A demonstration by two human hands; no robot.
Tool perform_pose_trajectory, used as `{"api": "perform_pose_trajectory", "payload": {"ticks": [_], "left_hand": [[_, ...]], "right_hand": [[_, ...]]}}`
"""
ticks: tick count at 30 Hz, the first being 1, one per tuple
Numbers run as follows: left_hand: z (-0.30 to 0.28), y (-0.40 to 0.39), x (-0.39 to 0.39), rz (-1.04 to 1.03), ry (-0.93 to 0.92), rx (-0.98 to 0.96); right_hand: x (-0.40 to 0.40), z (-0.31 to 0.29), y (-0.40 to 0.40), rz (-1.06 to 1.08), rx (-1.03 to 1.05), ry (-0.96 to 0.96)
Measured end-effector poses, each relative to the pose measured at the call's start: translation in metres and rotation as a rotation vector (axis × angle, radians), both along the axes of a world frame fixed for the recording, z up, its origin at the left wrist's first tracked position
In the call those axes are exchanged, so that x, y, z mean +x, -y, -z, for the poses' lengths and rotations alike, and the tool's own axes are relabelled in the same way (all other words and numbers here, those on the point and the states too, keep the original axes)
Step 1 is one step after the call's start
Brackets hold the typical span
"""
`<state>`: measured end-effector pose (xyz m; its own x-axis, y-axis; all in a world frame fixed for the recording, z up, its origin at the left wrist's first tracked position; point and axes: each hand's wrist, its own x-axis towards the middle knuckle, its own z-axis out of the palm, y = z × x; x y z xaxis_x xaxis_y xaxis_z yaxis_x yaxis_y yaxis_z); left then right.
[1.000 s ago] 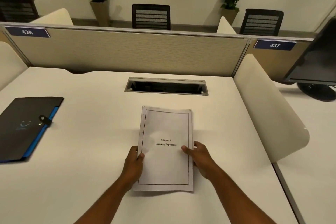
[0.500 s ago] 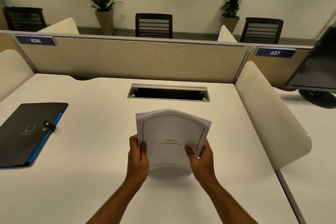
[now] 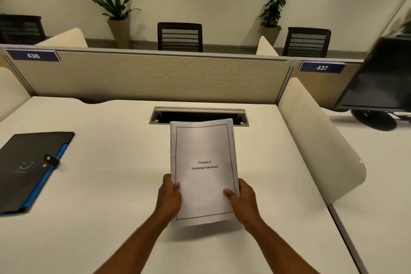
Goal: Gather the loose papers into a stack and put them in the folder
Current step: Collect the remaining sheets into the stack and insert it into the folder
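A stack of white papers with a bordered top page reading "Chapter 6 Learning Experience" is held up off the white desk, tilted toward me. My left hand grips its lower left edge, thumb on the top page. My right hand grips the lower right edge the same way. The black folder with a blue spine and a snap strap lies closed at the desk's left side, well apart from both hands.
A cable slot is set into the desk behind the papers. A beige partition closes the far edge, and a cream divider bounds the right side. A dark monitor stands on the neighbouring desk.
The papers lay flat on the desk a second ago, then were lifted and bowed between both hands. Now they are straightened and held upright off the desk.
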<state>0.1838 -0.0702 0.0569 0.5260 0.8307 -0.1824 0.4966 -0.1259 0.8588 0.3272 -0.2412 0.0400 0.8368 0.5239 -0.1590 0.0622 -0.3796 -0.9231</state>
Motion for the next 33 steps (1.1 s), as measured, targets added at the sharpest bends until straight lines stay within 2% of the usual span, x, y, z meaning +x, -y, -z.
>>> {"api": "perform_pose_trajectory", "payload": {"ticks": [4, 12, 16, 21, 24, 33], "left_hand": [[0.016, 0.001, 0.005, 0.050, -0.167, -0.184], [0.040, 0.015, 0.014, 0.017, -0.242, -0.230], [0.042, 0.013, 0.012, -0.033, -0.284, -0.180], [0.037, -0.002, 0.007, -0.049, -0.368, -0.078], [0.030, -0.009, 0.006, -0.077, -0.289, -0.132], [0.032, -0.028, 0.018, -0.034, -0.096, -0.374]], "right_hand": [[0.004, 0.012, 0.013, 0.000, -0.096, -0.111], [-0.001, 0.040, 0.024, 0.083, -0.252, -0.135], [0.001, 0.036, 0.023, 0.098, -0.323, -0.104], [0.012, 0.025, 0.023, 0.141, -0.565, 0.066], [0.026, 0.024, 0.018, 0.142, -0.573, 0.118], [0.047, 0.024, -0.003, 0.103, -0.454, 0.035]]}}
